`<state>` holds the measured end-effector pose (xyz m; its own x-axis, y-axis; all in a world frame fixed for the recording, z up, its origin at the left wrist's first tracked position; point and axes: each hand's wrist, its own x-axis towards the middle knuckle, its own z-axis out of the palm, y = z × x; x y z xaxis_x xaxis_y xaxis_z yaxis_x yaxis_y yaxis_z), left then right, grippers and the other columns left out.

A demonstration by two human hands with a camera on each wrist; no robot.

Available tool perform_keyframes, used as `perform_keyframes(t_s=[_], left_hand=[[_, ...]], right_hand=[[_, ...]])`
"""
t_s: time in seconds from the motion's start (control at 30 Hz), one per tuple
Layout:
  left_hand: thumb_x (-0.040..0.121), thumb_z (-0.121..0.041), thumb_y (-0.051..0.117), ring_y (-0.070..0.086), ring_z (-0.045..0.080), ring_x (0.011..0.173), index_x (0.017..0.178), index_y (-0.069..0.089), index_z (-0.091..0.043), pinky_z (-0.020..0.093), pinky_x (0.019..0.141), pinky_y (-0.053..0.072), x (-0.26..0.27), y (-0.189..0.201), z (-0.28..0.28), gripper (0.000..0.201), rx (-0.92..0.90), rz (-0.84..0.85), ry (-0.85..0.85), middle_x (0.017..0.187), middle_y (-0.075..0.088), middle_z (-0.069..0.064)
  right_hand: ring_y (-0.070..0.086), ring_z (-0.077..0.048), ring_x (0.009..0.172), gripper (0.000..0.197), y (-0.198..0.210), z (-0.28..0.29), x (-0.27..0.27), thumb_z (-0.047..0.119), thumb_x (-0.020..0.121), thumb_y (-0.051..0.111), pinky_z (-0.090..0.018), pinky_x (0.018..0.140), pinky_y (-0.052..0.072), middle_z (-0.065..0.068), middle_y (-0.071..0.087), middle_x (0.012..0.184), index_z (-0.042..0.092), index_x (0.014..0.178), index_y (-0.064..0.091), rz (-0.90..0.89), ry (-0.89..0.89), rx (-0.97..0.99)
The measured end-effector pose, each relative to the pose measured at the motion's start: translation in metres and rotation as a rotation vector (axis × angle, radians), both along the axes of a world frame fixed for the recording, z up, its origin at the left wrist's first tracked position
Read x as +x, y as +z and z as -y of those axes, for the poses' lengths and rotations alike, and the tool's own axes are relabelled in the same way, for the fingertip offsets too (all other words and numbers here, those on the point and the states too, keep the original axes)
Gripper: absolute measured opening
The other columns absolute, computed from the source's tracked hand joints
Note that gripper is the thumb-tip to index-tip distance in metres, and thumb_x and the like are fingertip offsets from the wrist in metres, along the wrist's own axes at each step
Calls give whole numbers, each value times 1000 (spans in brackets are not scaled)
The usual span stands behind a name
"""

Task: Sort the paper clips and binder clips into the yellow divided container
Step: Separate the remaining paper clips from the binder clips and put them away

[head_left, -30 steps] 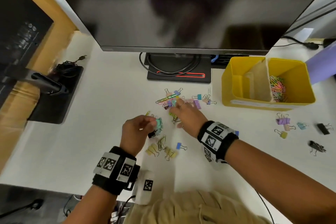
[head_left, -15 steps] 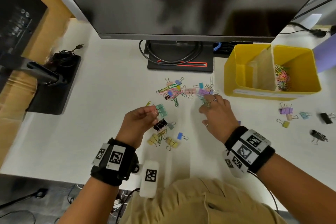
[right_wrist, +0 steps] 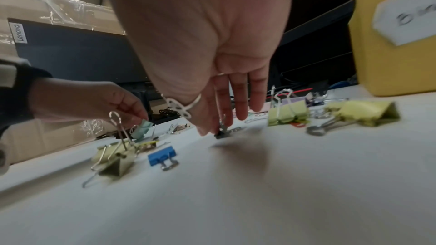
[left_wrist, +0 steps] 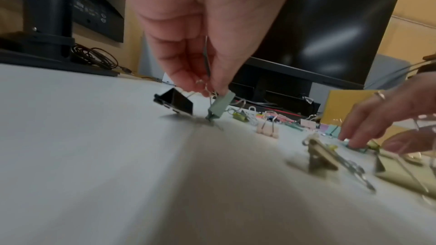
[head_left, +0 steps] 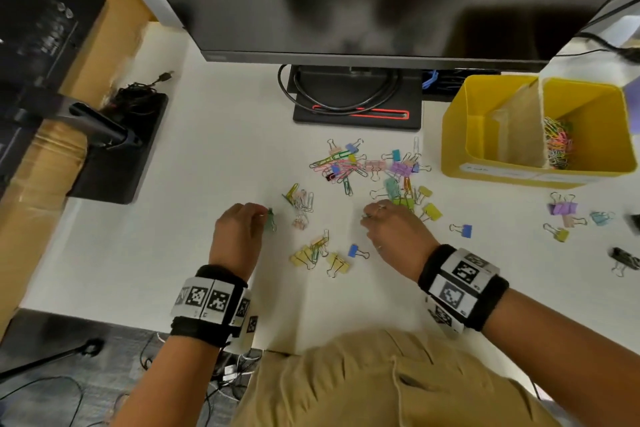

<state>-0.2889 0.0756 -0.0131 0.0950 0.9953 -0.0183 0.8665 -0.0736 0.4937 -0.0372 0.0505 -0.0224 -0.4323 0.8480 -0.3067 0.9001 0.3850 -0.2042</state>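
Note:
My left hand (head_left: 239, 229) pinches the wire handles of a pale green binder clip (left_wrist: 221, 106) and a black binder clip (left_wrist: 175, 103), both hanging just above the white desk (head_left: 207, 166). My right hand (head_left: 391, 229) reaches down with thumb and fingertip pinching a small dark binder clip (right_wrist: 221, 133) that sits on the desk. A mixed pile of coloured paper clips and binder clips (head_left: 367, 166) lies beyond both hands. The yellow divided container (head_left: 457, 135) stands at the back right, with paper clips (head_left: 556, 146) in its right compartment.
Yellow binder clips (head_left: 304, 256) and a blue binder clip (head_left: 353, 250) lie between my hands. More clips (head_left: 562, 210) are scattered right of the container's front. A monitor and its stand (head_left: 356, 97) fill the back. A second monitor base (head_left: 117, 149) stands at the left.
My right hand has drawn back from the far pile, toward me and slightly left, down onto a small clip. My left hand has shifted left, still holding its clips.

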Motion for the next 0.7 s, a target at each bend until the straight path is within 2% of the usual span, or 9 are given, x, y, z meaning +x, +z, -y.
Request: perform_keyframes(t_s=[0.07,0.13,0.2,0.27,0.37,0.43,0.47,0.6,0.7], left_hand=[[80,-4,66,59,39,88,91,70,-4,40,72,51,2,0,5,12,25,-77,-7,93,68,19],[77,-10,70,55,40,98,96,69,-7,41,77,51,9,4,11,19,72,-127,-45,105,65,19],[78,-26,68,54,34,98,100,67,-11,36,77,50,17,5,18,26,83,-129,-178,107,63,14],[75,-39,64,56,29,98,105,65,-15,34,79,51,26,5,26,39,-99,-101,-308,106,62,9],[77,-31,69,57,26,106,114,61,-14,36,85,51,33,0,31,42,-356,-105,-307,113,61,8],[78,-23,69,59,28,103,113,62,-10,34,83,50,29,-3,32,37,-351,-76,-252,110,64,10],[78,-19,70,61,28,100,111,63,-9,32,82,49,26,-3,31,35,-333,-55,-224,108,65,11],[75,-12,73,64,28,93,106,65,-6,24,76,43,12,-3,33,33,-301,-28,-164,102,68,12],[73,-13,75,63,29,93,106,65,-7,27,77,45,7,-3,31,35,-319,-36,-138,102,68,12]], right_hand=[[69,-25,77,23,-1,5,10,9,47,84,-30,60,58,-6,74,86,14,65,70,37,-25,103],[70,-26,79,32,3,9,9,9,45,85,-33,63,58,-8,74,91,14,73,71,-70,-19,153],[68,-29,83,27,8,12,1,10,62,76,-36,68,56,-11,71,98,12,89,69,-309,41,102],[64,-29,89,22,16,15,-10,22,81,58,-37,75,52,-10,69,103,12,99,66,-462,101,-41],[62,-29,86,40,11,15,-13,38,89,42,-37,73,48,-7,70,88,11,83,69,-329,231,-168],[61,-31,81,47,10,12,-9,39,90,44,-38,71,45,-10,69,79,5,68,68,-197,253,-138],[60,-31,82,47,10,9,-7,38,91,45,-38,72,44,-12,68,81,4,68,68,-161,210,-121],[55,-33,101,24,22,-9,-28,18,92,48,-37,81,43,-18,63,105,2,100,63,-248,26,-139],[49,-31,112,31,22,-19,-56,4,89,49,-38,86,44,-19,56,118,4,119,54,-189,150,-240]])
